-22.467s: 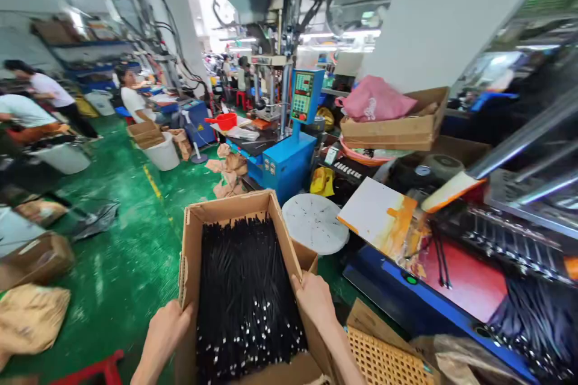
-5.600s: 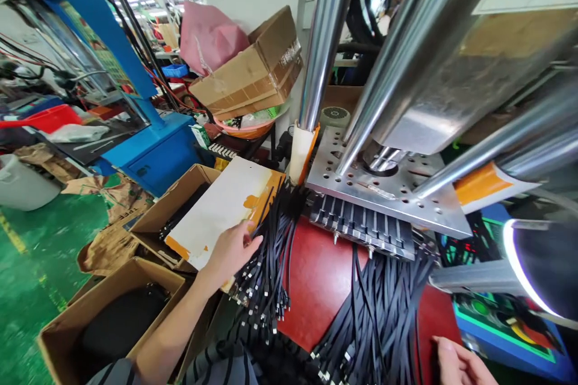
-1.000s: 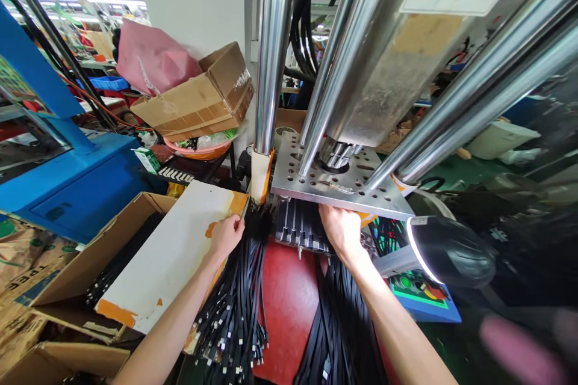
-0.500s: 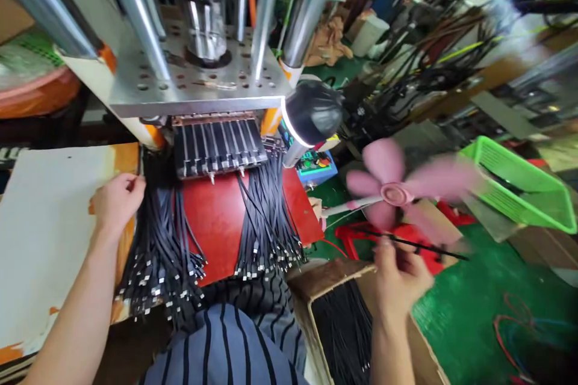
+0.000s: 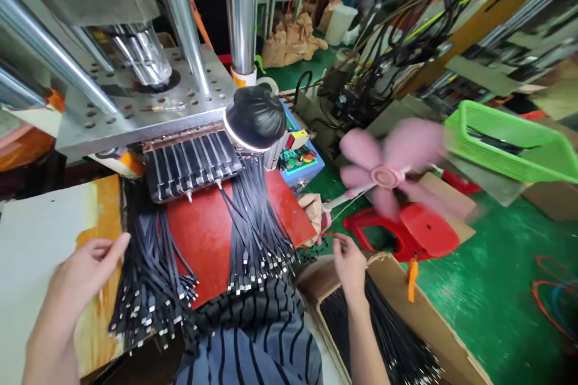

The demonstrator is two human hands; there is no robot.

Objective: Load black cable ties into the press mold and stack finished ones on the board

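Note:
My left hand point(image 5: 88, 271) hovers over the left edge of the work surface, thumb and fingers stretched out and nothing in them. Beside it a thick bunch of black USB cables point(image 5: 149, 264) hangs from the left of the press's clamping fixture point(image 5: 194, 165), connectors downward. A second bunch of black cables point(image 5: 259, 222) hangs to the right, over the red board point(image 5: 198, 228). Above a cardboard box point(image 5: 445, 328) is my right hand point(image 5: 350, 264), its fingers loosely bent with no cable visible in them. Many black cables point(image 5: 392, 331) lie inside the box.
Overhead stand the press plate point(image 5: 135, 108) and its steel columns. A black-shaded lamp point(image 5: 255, 117) sits by a blue control box point(image 5: 300, 159). A pink fan point(image 5: 383, 177) spins at the right, near a red stool point(image 5: 428, 231) and a green basket point(image 5: 510, 144).
My right hand has moved left and let go of the black cable it held. My left hand has drawn lower and spread its fingers. The view has turned right.

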